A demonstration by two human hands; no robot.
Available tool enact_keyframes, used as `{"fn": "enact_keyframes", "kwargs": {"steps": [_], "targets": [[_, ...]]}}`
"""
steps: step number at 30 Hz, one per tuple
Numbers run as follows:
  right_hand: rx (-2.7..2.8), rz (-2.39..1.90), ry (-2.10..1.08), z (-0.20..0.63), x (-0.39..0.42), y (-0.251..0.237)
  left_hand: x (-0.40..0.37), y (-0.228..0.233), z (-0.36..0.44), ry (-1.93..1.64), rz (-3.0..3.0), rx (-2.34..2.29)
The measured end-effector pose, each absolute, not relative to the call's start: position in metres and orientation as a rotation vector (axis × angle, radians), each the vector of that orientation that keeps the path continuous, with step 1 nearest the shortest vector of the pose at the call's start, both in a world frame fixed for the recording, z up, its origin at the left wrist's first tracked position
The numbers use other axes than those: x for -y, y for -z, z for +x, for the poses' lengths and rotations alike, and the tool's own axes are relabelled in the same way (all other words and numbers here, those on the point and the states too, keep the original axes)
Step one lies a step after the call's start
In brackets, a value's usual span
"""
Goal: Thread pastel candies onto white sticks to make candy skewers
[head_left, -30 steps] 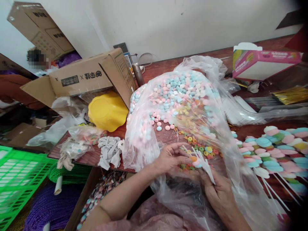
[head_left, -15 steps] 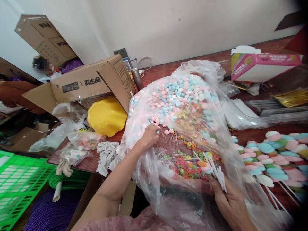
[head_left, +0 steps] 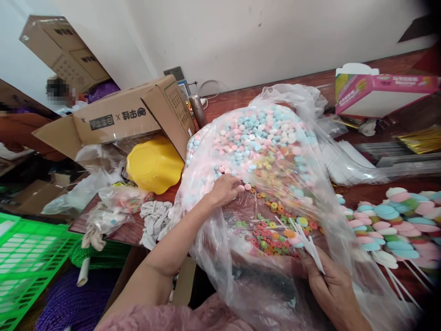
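Observation:
My left hand is over the spread candies, palm down, fingers bent together; their tips touch a pink marshmallow, and whatever they hold is hidden. My right hand is closed around a bundle of white sticks pointing up and left. Near the fingertips, a pink-and-blue marshmallow and an orange gummy ring appear to be threaded on one stick. Loose gummy rings in red, green and orange lie between my hands. Beyond them spreads a pile of pink, blue and white marshmallows on clear plastic sheeting.
Finished-looking candy skewers lie at the right. Behind them are white sticks and a pink box. On the left stand an open carton, a yellow scalloped bowl, a grey cloth and a green crate.
My left hand has moved right across the candies, its fingertips now at the pink marshmallow. My right hand keeps its hold on the sticks, almost unmoved. The view has shifted slightly.

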State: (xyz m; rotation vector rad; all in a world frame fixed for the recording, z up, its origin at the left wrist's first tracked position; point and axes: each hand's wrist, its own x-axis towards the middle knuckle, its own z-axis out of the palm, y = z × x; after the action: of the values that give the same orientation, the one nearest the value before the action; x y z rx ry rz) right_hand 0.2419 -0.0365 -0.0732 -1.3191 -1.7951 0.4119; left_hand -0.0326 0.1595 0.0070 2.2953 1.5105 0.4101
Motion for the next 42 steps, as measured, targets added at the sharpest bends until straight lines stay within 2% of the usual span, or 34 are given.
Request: {"fn": "enact_keyframes", "kwargs": {"steps": [7,16,23,34,37,42], "targets": [[1.778,-1.309,-0.405,0.239,0.037,0.072,-0.173,-0.007,-0.032,-0.432,2.213,-1.460],[1.759,-1.288,-0.455,0.241,0.035,0.075,-0.130,0.012,-0.055,-0.573,2.187,-1.528],[1.784,-1.319,-0.439,0.242,0.035,0.083,-0.120,0.016,-0.049,-0.563,2.307,-1.349],[1.835,-1.361,-0.371,0.235,0.033,0.071,-0.119,0.014,-0.041,-0.646,2.249,-1.497],[1.881,-1.382,-0.309,0.230,0.032,0.064,-0.105,0.009,-0.033,-0.796,2.062,-1.449],[1.909,-1.402,-0.316,0.218,0.033,0.048,-0.067,-0.018,-0.020,-1.029,1.298,-1.065]]}}
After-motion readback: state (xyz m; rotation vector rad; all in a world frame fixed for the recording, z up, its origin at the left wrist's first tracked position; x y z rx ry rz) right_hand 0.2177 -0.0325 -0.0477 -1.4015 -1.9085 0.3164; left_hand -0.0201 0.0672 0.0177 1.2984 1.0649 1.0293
